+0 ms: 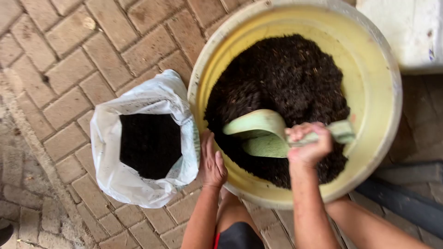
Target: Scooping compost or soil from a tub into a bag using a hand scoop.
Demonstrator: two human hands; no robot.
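Head view shows the right hand (308, 146) gripping a green scoop (264, 133) dug into dark soil (281, 78) in the yellow tub (369, 92), the left hand (211, 161) flat on its rim, the white bag (138, 138) alongside partly filled.

One tub (369, 60), one bag (108, 175), one scoop (258, 133)

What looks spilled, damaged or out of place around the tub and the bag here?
Nothing stands out. The dark soil stays inside the yellow tub and the white bag; none shows on the brick paving. The right hand grips the green scoop; the left hand rests by the tub's rim.
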